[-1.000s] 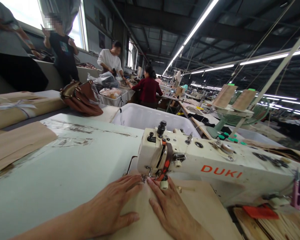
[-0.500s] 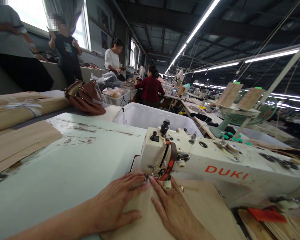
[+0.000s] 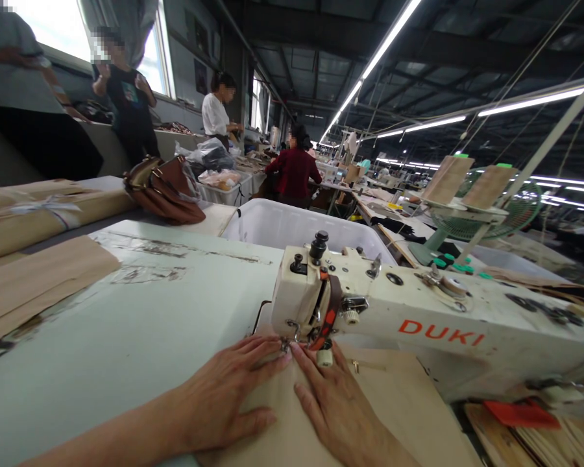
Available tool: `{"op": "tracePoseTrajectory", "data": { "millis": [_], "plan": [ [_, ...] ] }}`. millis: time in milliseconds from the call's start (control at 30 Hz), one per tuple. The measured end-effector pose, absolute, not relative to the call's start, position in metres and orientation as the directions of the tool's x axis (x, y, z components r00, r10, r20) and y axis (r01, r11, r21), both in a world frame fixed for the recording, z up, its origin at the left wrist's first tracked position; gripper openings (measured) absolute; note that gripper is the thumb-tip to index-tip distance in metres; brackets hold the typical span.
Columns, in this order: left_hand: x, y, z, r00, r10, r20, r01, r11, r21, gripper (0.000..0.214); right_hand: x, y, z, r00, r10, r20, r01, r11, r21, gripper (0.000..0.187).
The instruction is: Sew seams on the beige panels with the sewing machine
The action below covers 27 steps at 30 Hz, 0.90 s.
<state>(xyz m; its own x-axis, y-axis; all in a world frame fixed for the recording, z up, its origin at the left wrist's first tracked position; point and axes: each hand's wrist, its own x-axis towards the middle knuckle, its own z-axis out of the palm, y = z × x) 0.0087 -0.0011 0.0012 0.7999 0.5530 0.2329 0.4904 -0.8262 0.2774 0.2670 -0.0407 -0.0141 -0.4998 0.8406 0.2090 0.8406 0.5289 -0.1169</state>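
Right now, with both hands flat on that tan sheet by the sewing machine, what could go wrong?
1. The fingertips of the left hand and the right hand lie right at the presser foot of the sewing machine. A small slip could put a finger under it.
2. Both hands press flat on the tan sheet with no grip on it. Uneven pressure might skew it as it feeds.
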Motion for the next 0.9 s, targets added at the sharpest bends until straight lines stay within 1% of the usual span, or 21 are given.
{"op": "tracePoseTrajectory", "data": {
  "millis": [267,533,700,833,900],
  "plan": [
    [0.009,0.002,0.000,0.806,0.530,0.265,0.461,-0.842,0.280,0.071,0.266,-0.041,-0.011,-0.540,0.824,0.175,0.829,0.556,-0.063,0.058],
    [0.006,0.003,-0.005,0.805,0.527,0.271,0.453,-0.842,0.292,0.072,0.267,-0.042,-0.013,-0.525,0.829,0.192,0.834,0.546,-0.078,0.058],
    [0.007,0.000,-0.007,0.820,0.514,0.251,0.464,-0.854,0.234,0.068,0.262,-0.045,-0.011,-0.496,0.838,0.226,0.847,0.524,-0.085,0.056],
    [-0.006,-0.035,-0.011,0.786,0.545,0.292,0.521,-0.838,0.161,0.066,0.253,-0.071,-0.022,-0.359,0.875,0.325,0.919,0.392,-0.042,0.055],
    [-0.016,-0.060,-0.013,0.777,0.559,0.289,0.551,-0.826,0.115,0.067,0.248,-0.091,-0.029,-0.344,0.868,0.358,0.928,0.372,-0.010,0.056]
  ]
}}
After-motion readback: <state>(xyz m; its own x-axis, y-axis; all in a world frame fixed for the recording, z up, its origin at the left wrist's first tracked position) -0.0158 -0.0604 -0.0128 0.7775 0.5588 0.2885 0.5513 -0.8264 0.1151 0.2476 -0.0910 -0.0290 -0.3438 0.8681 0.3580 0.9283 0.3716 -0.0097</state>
